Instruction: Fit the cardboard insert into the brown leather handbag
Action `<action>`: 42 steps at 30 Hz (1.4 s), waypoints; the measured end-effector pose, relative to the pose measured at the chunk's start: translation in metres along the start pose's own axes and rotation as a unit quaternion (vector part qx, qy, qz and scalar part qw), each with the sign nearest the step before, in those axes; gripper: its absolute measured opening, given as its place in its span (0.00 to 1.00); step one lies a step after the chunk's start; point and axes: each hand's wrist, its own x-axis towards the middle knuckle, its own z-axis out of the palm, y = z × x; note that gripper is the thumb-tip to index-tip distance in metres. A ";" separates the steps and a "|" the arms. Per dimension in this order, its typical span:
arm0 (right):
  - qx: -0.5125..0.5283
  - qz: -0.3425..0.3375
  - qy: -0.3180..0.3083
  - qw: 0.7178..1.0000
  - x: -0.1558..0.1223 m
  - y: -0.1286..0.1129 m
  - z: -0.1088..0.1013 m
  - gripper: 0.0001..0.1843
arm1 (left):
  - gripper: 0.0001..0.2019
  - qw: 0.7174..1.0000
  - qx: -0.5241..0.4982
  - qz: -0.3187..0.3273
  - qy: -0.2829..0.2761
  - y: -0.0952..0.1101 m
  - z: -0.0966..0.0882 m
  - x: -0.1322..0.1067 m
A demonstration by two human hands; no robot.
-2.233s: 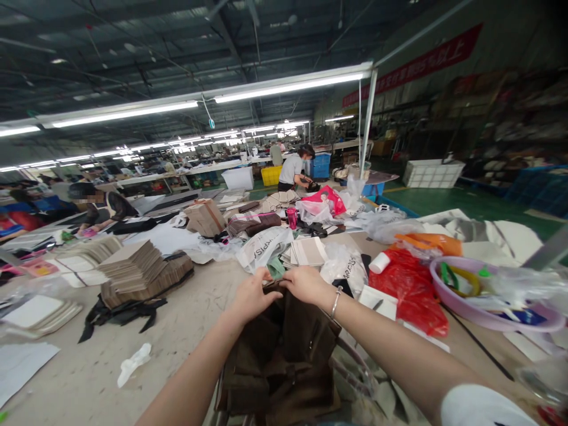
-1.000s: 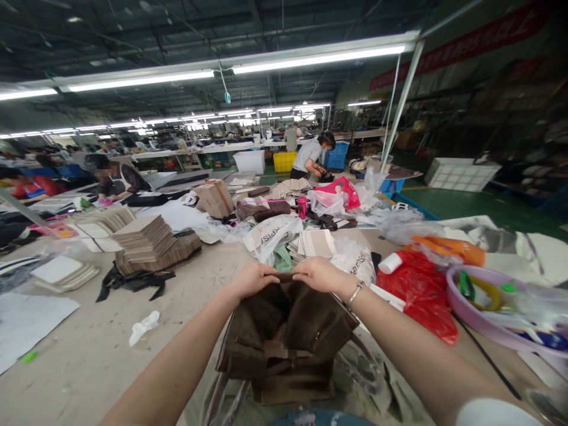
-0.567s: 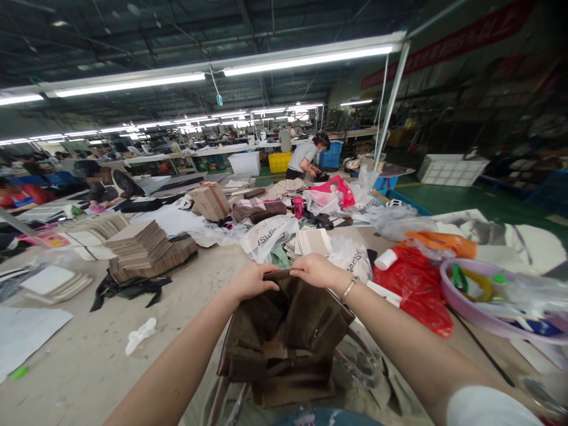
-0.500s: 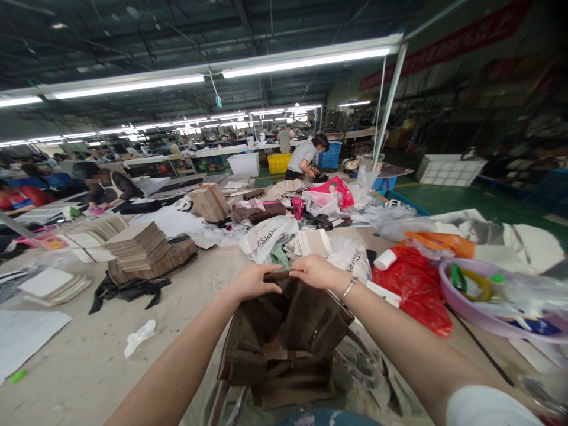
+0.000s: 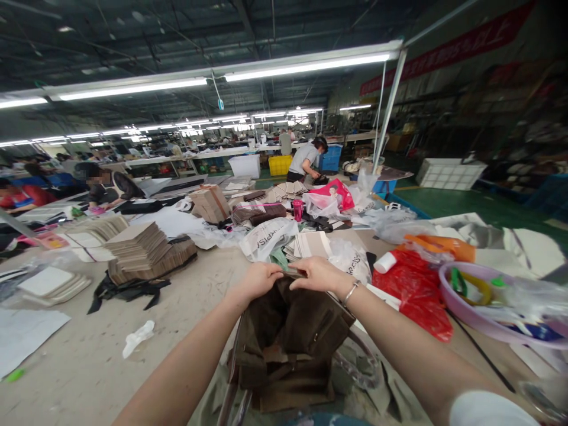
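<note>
A dark brown fabric bag (image 5: 306, 328) stands in front of me with its mouth towards me. A small zip shows on its inner side, and pale handles hang beside it. My left hand (image 5: 261, 279) pinches the far top edge between thumb and fingers. Close to its right, my right hand (image 5: 320, 276) has its fingers over the same edge, its thumb against the inside of the cloth. A bangle (image 5: 350, 293) circles my right wrist. Below the bag, part of its base is in shadow.
Stacks of brown boards (image 5: 139, 251) and a white scrap (image 5: 138, 338) lie left on the table. A red plastic bag (image 5: 412, 290) and a lilac basin (image 5: 461, 307) are at right. Plastic bags and boards crowd beyond the bag. A co-worker (image 5: 306, 160) bends over the far end.
My left thumb has closed up against the bag's edge. My right hand has gone from a pinch to a looser hold, thumb lower. The bag's left side has shifted slightly inwards.
</note>
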 end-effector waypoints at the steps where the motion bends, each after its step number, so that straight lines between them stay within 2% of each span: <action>1: 0.009 0.007 0.006 1.000 0.000 -0.001 -0.001 0.25 | 0.12 1.000 0.000 -0.005 0.004 0.000 0.001 0.000; 3: 0.004 0.013 0.022 1.000 0.001 -0.005 -0.002 0.27 | 0.12 1.000 -0.001 -0.017 0.008 -0.001 0.002 0.000; 6: -0.011 0.009 0.032 0.999 0.004 -0.013 -0.001 0.24 | 0.12 1.000 -0.008 -0.027 0.006 -0.001 0.002 -0.001; 10: 0.090 0.033 -0.005 0.995 0.005 -0.009 0.007 0.27 | 0.13 0.999 -0.004 -0.031 0.007 -0.001 0.000 -0.004; 13: 0.257 0.064 -0.024 0.964 0.002 0.005 0.013 0.30 | 0.13 0.999 0.009 -0.038 0.012 0.001 0.000 -0.005; 16: 0.384 0.116 0.017 0.916 -0.005 0.014 0.012 0.32 | 0.14 0.998 0.026 -0.052 0.013 0.004 -0.001 -0.003; 18: 0.346 0.131 0.058 0.927 -0.009 0.010 0.008 0.30 | 0.14 0.997 0.040 -0.059 0.010 0.007 -0.001 -0.001; 20: 0.229 0.117 0.076 0.964 -0.009 -0.001 0.005 0.24 | 0.14 0.997 0.049 -0.059 0.012 0.011 0.000 0.001; 22: 0.105 0.101 0.075 0.986 -0.007 -0.016 0.003 0.17 | 0.14 0.997 0.053 -0.052 0.016 0.013 0.000 0.003; 25: -0.027 0.112 0.061 0.992 0.001 -0.032 0.003 0.13 | 0.14 0.997 0.063 -0.049 0.018 0.015 0.001 0.002; 28: -0.091 0.127 0.039 0.987 0.007 -0.036 0.004 0.14 | 0.15 0.996 0.070 -0.059 0.020 0.015 0.001 -0.001; 31: -0.095 0.119 0.047 0.987 0.007 -0.034 0.002 0.13 | 0.15 0.995 0.069 -0.067 0.025 0.015 0.001 -0.002; 36: 0.035 0.078 0.045 0.995 0.002 -0.029 -0.003 0.18 | 0.12 0.996 0.023 -0.072 0.038 0.015 0.004 0.001; 40: 0.041 0.062 0.058 0.996 0.007 -0.024 0.003 0.13 | 0.11 0.994 -0.090 -0.041 0.041 0.011 0.006 0.002; 42: 0.026 0.051 0.050 0.997 0.010 -0.019 0.008 0.11 | 0.13 0.982 -0.180 -0.054 0.034 0.005 0.005 -0.002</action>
